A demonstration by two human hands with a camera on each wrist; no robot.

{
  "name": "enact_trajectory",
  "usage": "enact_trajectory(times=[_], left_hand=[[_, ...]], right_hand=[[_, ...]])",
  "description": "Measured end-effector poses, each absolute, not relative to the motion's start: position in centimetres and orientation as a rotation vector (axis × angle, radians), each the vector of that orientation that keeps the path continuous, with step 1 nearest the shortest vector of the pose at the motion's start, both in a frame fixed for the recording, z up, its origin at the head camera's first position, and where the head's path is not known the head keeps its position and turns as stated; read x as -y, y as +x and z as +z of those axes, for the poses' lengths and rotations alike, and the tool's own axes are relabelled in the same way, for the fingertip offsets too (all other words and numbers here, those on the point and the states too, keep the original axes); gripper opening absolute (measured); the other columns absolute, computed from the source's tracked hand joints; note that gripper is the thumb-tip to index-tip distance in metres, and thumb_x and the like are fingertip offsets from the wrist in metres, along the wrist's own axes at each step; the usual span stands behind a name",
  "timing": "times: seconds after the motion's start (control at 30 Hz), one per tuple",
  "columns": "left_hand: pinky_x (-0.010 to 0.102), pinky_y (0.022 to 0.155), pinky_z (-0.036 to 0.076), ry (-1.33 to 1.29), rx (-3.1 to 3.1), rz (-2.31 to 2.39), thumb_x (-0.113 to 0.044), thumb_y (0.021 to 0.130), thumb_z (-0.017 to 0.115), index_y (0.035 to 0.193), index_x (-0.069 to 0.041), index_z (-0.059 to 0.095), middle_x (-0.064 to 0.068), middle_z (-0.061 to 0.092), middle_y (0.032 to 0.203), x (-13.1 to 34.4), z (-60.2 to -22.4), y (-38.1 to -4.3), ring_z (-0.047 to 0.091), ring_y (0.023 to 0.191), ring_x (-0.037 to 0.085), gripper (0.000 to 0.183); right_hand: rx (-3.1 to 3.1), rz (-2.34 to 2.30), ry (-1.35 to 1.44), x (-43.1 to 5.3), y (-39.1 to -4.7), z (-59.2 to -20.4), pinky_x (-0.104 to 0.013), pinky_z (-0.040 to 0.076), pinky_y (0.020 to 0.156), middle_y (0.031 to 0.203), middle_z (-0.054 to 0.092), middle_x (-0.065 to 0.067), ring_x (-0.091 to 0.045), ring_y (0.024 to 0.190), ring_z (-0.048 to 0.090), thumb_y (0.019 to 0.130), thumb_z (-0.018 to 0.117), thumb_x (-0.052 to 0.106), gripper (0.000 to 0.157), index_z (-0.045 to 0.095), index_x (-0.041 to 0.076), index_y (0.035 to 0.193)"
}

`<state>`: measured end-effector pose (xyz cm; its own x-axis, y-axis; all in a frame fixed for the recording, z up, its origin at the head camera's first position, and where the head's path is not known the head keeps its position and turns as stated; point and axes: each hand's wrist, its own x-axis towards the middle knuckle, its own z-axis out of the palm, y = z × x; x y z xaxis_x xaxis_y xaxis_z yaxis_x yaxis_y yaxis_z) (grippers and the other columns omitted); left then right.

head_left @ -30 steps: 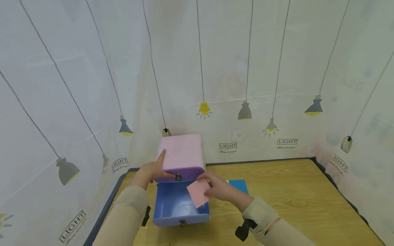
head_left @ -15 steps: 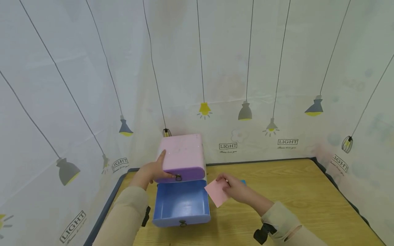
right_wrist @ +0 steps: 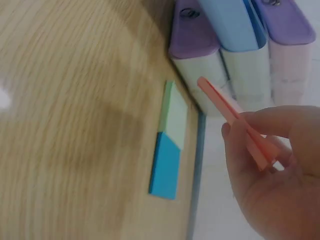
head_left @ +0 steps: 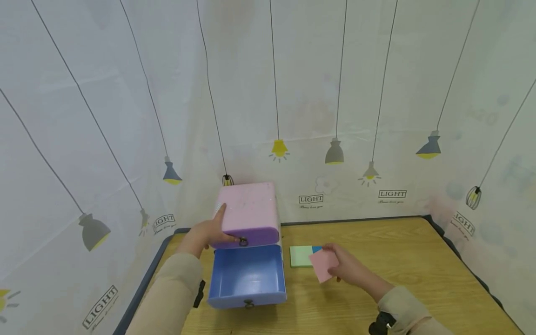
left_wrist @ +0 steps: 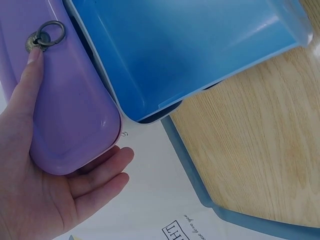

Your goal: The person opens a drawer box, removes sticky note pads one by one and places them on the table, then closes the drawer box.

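A pink-topped drawer cabinet (head_left: 249,204) stands by the back wall, with its blue drawer (head_left: 249,302) pulled out and nothing visible inside. My left hand (head_left: 207,235) rests against the cabinet's upper left corner. In the left wrist view, its straight thumb touches the purple drawer front (left_wrist: 75,100) by the ring pull (left_wrist: 50,35), while loose fingers extend beside the corner. Right of the cabinet, my right hand (head_left: 349,267) pinches a pink sticky note pad (right_wrist: 235,120) between thumb and fingers, above the table. A light green pad (head_left: 300,257) and a blue pad (right_wrist: 166,167) lie side by side below.
The wooden table (head_left: 402,260) has a dark edge, and a pale wall covering (head_left: 310,102) printed with hanging lamps rises behind it. In the right wrist view, another purple drawer (right_wrist: 194,32) sits beneath the blue one. The blue drawer juts toward the front.
My right hand has carried the pink pad rightward, from over the blue drawer to above the blue pad. The green pad has come into full view. My left hand stays put.
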<state>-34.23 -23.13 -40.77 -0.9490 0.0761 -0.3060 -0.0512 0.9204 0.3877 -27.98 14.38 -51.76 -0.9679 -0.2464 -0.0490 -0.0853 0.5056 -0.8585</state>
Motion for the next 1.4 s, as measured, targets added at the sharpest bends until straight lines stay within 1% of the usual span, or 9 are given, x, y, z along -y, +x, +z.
enact_trajectory(times=[0.2,0.33,0.43,0.5,0.9,1.03,1.1,1.27,1.4], left_hand=[[0.035,0.055,0.045,0.024,-2.761,0.588,-0.060,0.058,0.073,0.141,-0.034,-0.014,0.021,0.041,0.132,23.4,-41.2,-34.6,0.054,0.077,0.026,0.123],[0.036,0.055,0.045,0.038,-2.759,0.596,-0.061,0.057,0.073,0.141,-0.034,-0.015,0.022,0.038,0.133,23.4,-41.3,-34.6,0.054,0.079,0.027,0.125],[0.035,0.055,0.045,0.034,-2.755,0.601,-0.060,0.058,0.073,0.141,-0.034,-0.015,0.022,0.038,0.134,23.2,-41.1,-34.5,0.054,0.081,0.027,0.124],[0.036,0.056,0.046,0.036,-2.754,0.601,-0.059,0.060,0.073,0.141,-0.033,-0.014,0.022,0.037,0.134,23.2,-41.0,-34.4,0.054,0.081,0.027,0.122],[0.039,0.060,0.047,0.042,-2.766,0.587,-0.057,0.061,0.073,0.143,-0.031,-0.011,0.022,0.044,0.127,23.1,-40.4,-33.9,0.054,0.077,0.026,0.120],[0.041,0.062,0.048,0.045,-2.762,0.600,-0.056,0.062,0.073,0.143,-0.030,-0.011,0.023,0.043,0.129,23.1,-40.4,-34.0,0.054,0.078,0.027,0.120],[0.040,0.061,0.048,0.047,-2.761,0.605,-0.056,0.062,0.073,0.143,-0.030,-0.011,0.023,0.042,0.130,23.1,-40.4,-34.0,0.054,0.079,0.027,0.120],[0.037,0.058,0.047,0.049,-2.766,0.596,-0.056,0.062,0.073,0.143,-0.030,-0.011,0.023,0.043,0.129,23.2,-40.4,-34.0,0.054,0.078,0.027,0.120],[0.040,0.061,0.048,0.050,-2.768,0.589,-0.058,0.061,0.073,0.143,-0.031,-0.011,0.022,0.043,0.129,23.3,-40.6,-34.1,0.054,0.078,0.026,0.120]], right_hand=[[-2.628,-1.382,-0.108,-16.0,-28.7,-53.5,-0.034,0.047,0.050,0.125,0.037,-0.022,-0.027,0.084,0.048,0.068,0.069,-0.011,0.070,0.038,-0.002,0.130],[-2.723,-1.275,-0.120,-16.9,-29.1,-54.9,-0.043,0.047,0.072,0.125,0.039,-0.024,-0.034,0.103,0.046,0.062,0.076,-0.008,0.075,0.039,-0.006,0.127],[-2.779,-1.225,-0.142,-17.6,-29.4,-55.8,-0.050,0.037,0.088,0.126,0.038,-0.026,-0.039,0.113,0.039,0.060,0.078,-0.007,0.077,0.039,-0.009,0.126],[-2.784,-1.231,-0.122,-18.0,-29.5,-56.3,-0.053,0.034,0.091,0.127,0.036,-0.027,-0.042,0.115,0.036,0.060,0.077,-0.008,0.077,0.038,-0.009,0.126],[-2.841,-1.250,-0.003,-19.7,-30.0,-57.8,-0.054,0.031,0.093,0.127,0.030,-0.033,-0.046,0.116,0.032,0.066,0.069,-0.013,0.073,0.031,-0.013,0.128],[-2.843,-1.216,0.013,-20.3,-30.2,-58.3,-0.055,0.032,0.091,0.123,0.030,-0.035,-0.046,0.112,0.036,0.066,0.072,-0.008,0.076,0.029,-0.014,0.129],[-2.858,-1.180,0.002,-20.6,-30.3,-58.6,-0.055,0.033,0.090,0.121,0.030,-0.037,-0.046,0.108,0.038,0.066,0.074,-0.004,0.077,0.030,-0.015,0.128],[-2.875,-1.120,-0.014,-21.5,-30.6,-59.3,-0.056,0.032,0.090,0.121,0.028,-0.038,-0.049,0.109,0.036,0.068,0.077,0.005,0.076,0.034,-0.017,0.126],[-2.893,-1.103,-0.013,-21.9,-30.6,-59.9,-0.055,0.034,0.088,0.117,0.034,-0.037,-0.047,0.106,0.039,0.069,0.076,0.008,0.072,0.038,-0.018,0.124]])
